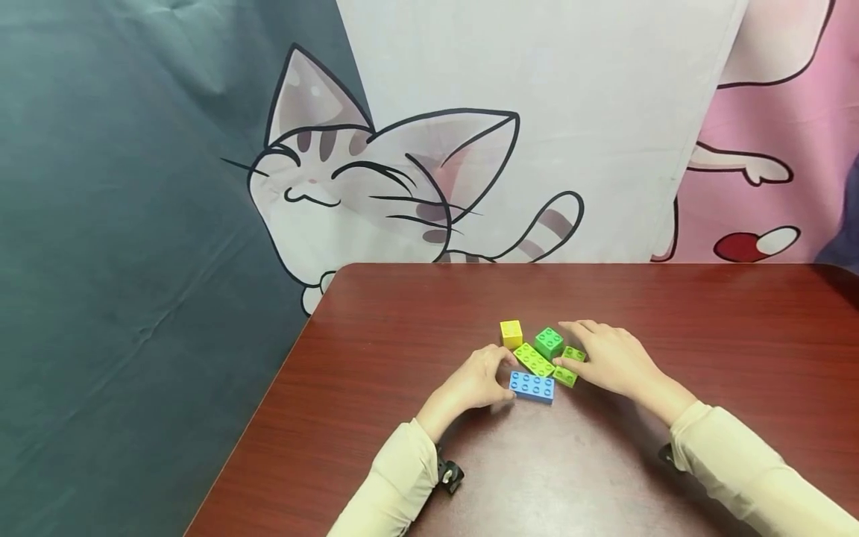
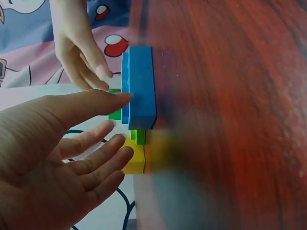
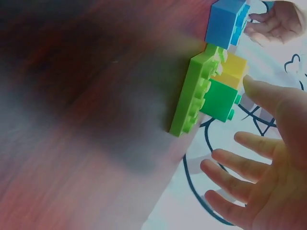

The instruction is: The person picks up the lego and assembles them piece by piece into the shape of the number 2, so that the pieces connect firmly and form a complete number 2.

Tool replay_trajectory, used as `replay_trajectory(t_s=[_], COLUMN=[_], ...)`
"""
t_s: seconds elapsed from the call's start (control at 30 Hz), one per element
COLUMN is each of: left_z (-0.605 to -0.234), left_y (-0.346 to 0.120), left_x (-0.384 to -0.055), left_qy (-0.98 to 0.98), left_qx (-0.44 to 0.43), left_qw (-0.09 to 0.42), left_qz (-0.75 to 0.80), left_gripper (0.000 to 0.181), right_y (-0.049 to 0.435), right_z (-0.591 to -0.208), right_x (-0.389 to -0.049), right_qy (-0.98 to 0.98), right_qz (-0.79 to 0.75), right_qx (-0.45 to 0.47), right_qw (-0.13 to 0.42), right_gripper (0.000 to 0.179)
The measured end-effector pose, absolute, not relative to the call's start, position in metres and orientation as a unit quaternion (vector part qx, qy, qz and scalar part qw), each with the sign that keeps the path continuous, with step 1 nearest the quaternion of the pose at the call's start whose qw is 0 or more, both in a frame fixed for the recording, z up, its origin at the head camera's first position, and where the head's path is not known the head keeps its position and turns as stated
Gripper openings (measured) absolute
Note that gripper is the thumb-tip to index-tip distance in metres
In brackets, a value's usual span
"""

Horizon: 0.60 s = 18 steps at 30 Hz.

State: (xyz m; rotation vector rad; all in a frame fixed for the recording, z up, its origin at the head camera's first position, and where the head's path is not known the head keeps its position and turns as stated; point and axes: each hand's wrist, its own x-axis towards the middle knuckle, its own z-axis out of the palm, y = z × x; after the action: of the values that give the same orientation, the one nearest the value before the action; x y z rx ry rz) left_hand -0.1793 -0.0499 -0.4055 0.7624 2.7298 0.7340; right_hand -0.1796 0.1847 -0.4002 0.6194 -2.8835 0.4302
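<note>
A blue toy building brick (image 1: pixel 532 387) lies at the front of a small cluster. My left hand (image 1: pixel 478 378) is at its left end, fingers loosely spread; the thumb tip (image 2: pixel 125 99) overlaps the brick in the left wrist view, and whether it touches I cannot tell. Behind the blue brick are a lime green brick (image 1: pixel 533 359), a darker green brick (image 3: pixel 220 100) and a yellow brick (image 1: pixel 511 334). A second lime green brick (image 3: pixel 186 98) lies at the right, partly hidden in the head view by my right hand (image 1: pixel 612 359), whose spread fingers hover over it holding nothing.
The bricks sit on a reddish-brown wooden table (image 1: pixel 403 321) with its left edge and far edge in view. Behind it hangs a cloth backdrop (image 1: pixel 570 89) printed with a cartoon cat. A small black device (image 1: pixel 450 475) is strapped at the left wrist.
</note>
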Motion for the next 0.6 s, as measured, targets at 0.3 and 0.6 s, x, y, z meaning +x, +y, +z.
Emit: replay_trajectory(t_s=[0.3,0.6], left_z=[-0.416,-0.422], left_y=[-0.05,-0.051], left_x=[-0.187,-0.183], left_qy=[0.919,0.913], left_qx=[0.293,0.292], left_qw=[0.107,0.101], left_qz=[0.243,0.267], left_gripper=[0.04,0.038], right_y=[0.172,0.159], right_z=[-0.401,-0.407], right_x=[-0.187,-0.193], right_qy=[-0.967,-0.97], right_qz=[0.153,0.189], right_qx=[0.194,0.148], right_qw=[0.069,0.032], right_gripper=[0.057,0.054])
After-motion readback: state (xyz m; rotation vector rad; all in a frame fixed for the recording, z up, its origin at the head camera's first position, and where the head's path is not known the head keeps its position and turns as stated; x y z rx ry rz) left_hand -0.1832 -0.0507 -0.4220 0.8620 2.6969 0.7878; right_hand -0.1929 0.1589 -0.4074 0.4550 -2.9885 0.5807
